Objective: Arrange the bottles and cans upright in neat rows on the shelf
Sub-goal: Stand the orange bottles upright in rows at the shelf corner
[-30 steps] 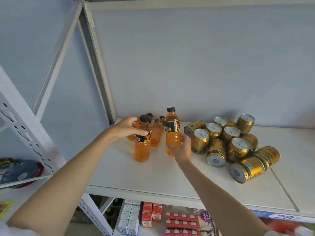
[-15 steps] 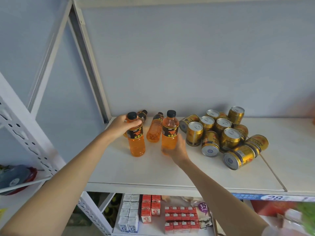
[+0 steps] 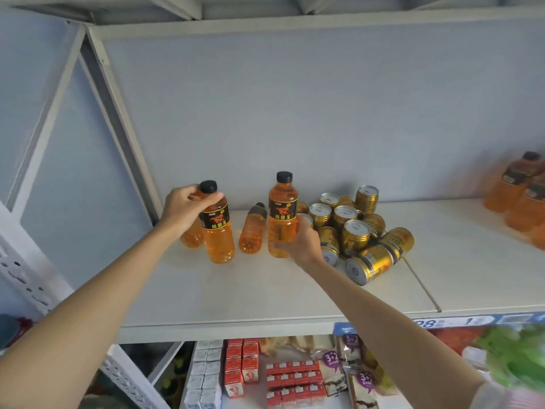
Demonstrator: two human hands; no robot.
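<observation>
White shelf (image 3: 265, 293) against a pale wall held orange bottles and a jumble of gold cans (image 3: 354, 228). Left hand (image 3: 184, 211) wrapped the shoulder of one upright bottle (image 3: 218, 231); right hand (image 3: 303, 243) cupped another bottle (image 3: 281, 216) low. Full, smooth plastic probably felt heavy and slippery, best gripped mid-body.

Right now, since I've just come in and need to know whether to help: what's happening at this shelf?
A person is tidying drinks on the white shelf board. The left hand grips the shoulder of one upright orange bottle with a black cap, while the right hand holds the lower body of a second upright orange bottle. Between them a third orange bottle lies on its side, and another is partly hidden behind the left hand. The gold cans sit jumbled to the right, some upright, some toppled.
</observation>
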